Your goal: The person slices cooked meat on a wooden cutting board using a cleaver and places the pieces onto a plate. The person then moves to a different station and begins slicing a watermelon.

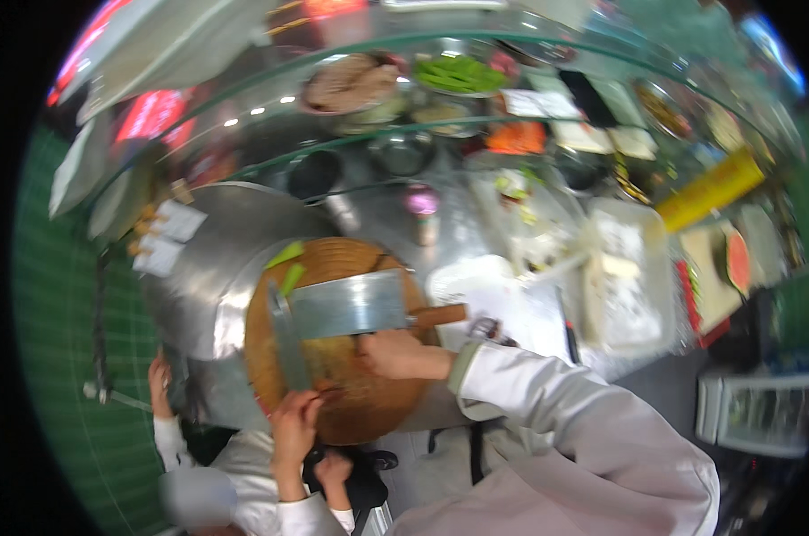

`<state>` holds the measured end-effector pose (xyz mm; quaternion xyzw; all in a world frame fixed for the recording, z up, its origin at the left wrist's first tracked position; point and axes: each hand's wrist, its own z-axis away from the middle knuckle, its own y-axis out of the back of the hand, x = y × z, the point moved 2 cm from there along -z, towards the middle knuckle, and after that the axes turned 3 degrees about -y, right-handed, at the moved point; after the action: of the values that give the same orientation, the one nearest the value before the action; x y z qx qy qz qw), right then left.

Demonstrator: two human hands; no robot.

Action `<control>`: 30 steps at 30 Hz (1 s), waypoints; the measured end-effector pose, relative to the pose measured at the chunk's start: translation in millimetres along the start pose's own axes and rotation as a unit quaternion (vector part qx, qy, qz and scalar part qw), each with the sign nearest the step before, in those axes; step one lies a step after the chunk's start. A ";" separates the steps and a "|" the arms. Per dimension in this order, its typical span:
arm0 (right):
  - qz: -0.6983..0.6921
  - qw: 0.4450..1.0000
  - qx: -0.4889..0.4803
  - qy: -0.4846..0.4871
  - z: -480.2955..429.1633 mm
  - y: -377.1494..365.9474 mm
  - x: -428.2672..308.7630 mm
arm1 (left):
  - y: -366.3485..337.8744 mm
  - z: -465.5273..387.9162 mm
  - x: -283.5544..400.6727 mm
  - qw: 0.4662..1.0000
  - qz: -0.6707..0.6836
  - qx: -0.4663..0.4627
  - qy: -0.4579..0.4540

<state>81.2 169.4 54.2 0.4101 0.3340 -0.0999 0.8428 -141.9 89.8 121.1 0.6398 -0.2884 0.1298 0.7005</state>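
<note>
On the round wooden chopping board [377, 419] lies a cleaver [347, 305] with a wooden handle pointing right. A narrower knife blade [288, 342] stretches along the board's left part. My left hand [294, 429] is at the board's near edge, its bunched fingertips meeting this blade's lower end; blur hides whether they grip it. My right hand [397, 355] rests over the board with curled fingers, just below the cleaver. A small dark thing shows at its fingertips, too blurred to name. Green vegetable pieces [286, 254] sit at the far left of the board.
A co-worker in a white cap [200, 496] is close on the left. A large round metal lid or pan [210, 295] borders the board. Rightward are a white tray [474, 288] and a plastic tub [629, 281]. Glass shelves [351, 137] with bowls of food stand beyond.
</note>
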 end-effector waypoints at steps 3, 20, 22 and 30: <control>-0.165 0.980 0.114 0.017 27.1 -15.0 29.5 | 5.5 -0.8 19.7 0.999 -0.026 0.022 -0.041; -0.828 0.387 0.282 -0.291 136.9 -152.3 112.8 | -63.9 -63.3 128.7 0.966 -0.051 -0.183 -0.173; -0.822 0.373 0.298 -0.310 128.7 -158.2 114.7 | -76.0 -65.1 129.6 0.961 -0.050 -0.200 -0.186; -0.811 0.371 0.322 -0.319 122.8 -165.1 124.7 | -110.0 -65.9 154.1 0.943 -0.062 -0.238 -0.223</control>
<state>161.7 -16.8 -75.2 0.1210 0.1553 -0.9586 0.2057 57.7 108.6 117.6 0.4835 -0.4195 -0.1327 0.7567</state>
